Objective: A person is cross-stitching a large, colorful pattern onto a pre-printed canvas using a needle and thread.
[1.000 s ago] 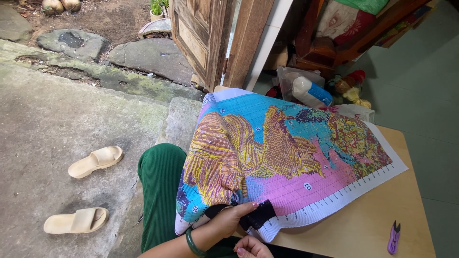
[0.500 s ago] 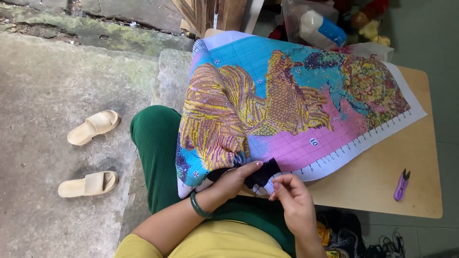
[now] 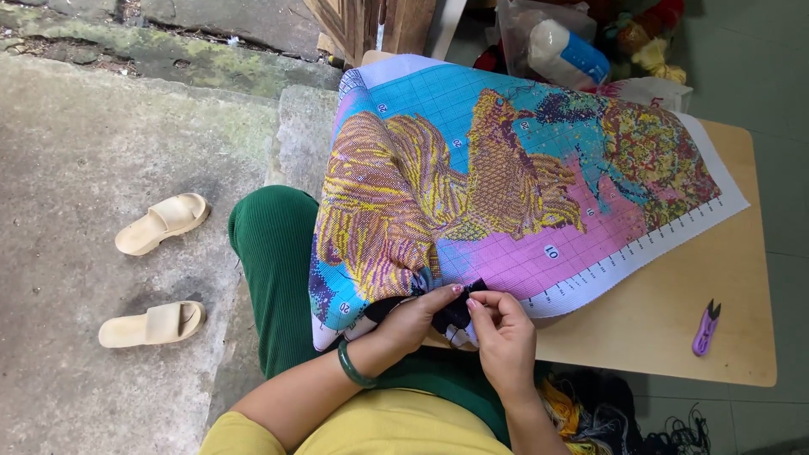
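Embroidery canvas (image 3: 522, 168) over wooden table (image 3: 674, 337), concrete floor (image 3: 93, 143).

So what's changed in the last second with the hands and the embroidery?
The right hand has come fully up to the dark patch at the cross-stitch canvas edge, pinching there beside the left hand. The canvas, purple snips and sandals stayed put.

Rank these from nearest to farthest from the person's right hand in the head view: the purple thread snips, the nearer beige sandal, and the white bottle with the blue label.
From the right hand:
1. Purple thread snips, lying on the wooden table off to the hand's right.
2. White bottle with the blue label, at the far end of the table, beyond the cross-stitch canvas.
3. Nearer beige sandal, on the concrete floor far to the left.
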